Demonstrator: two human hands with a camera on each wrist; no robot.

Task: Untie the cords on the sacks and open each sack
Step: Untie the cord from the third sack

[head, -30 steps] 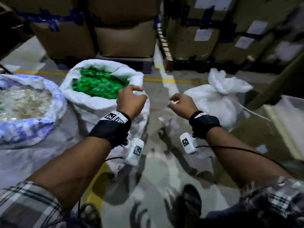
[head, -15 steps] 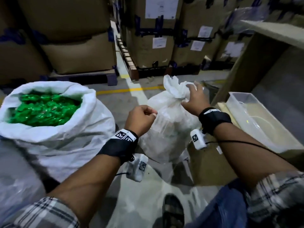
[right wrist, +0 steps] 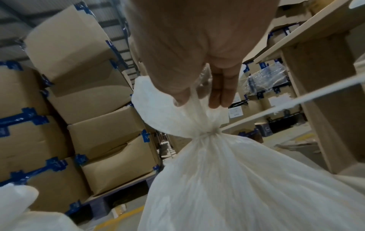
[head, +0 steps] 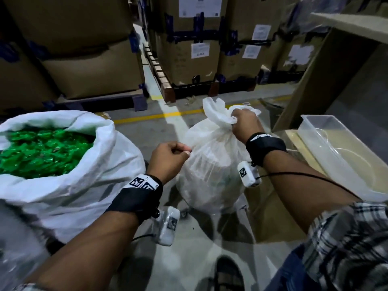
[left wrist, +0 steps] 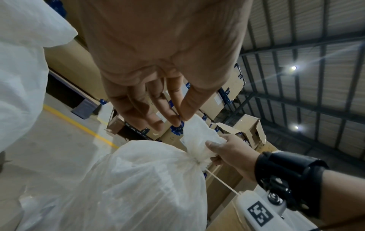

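Note:
A tied white sack (head: 210, 164) stands on the floor in front of me. My right hand (head: 235, 120) grips its bunched top just above the knot, thumb and fingers closed on the plastic (right wrist: 199, 100). A pale cord (left wrist: 219, 179) wraps the neck (right wrist: 209, 134) and trails off to the right. My left hand (head: 180, 151) hovers by the sack's left shoulder, fingers curled with the thumb tip against a fingertip (left wrist: 177, 120); nothing shows between them. On the left, a second white sack (head: 105, 139) stands open, full of green pieces (head: 42, 152).
Stacked cardboard boxes (head: 189, 59) on pallets line the back, behind a yellow floor line (head: 159, 116). A clear plastic tub (head: 336, 148) sits on a low cardboard box at the right, beside a wooden shelf frame (head: 315, 76). My foot (head: 228, 274) is near the tied sack.
My view swung right from the open sacks to the tied one. The right hand reached its top and closed on it. The left hand came alongside, still curled.

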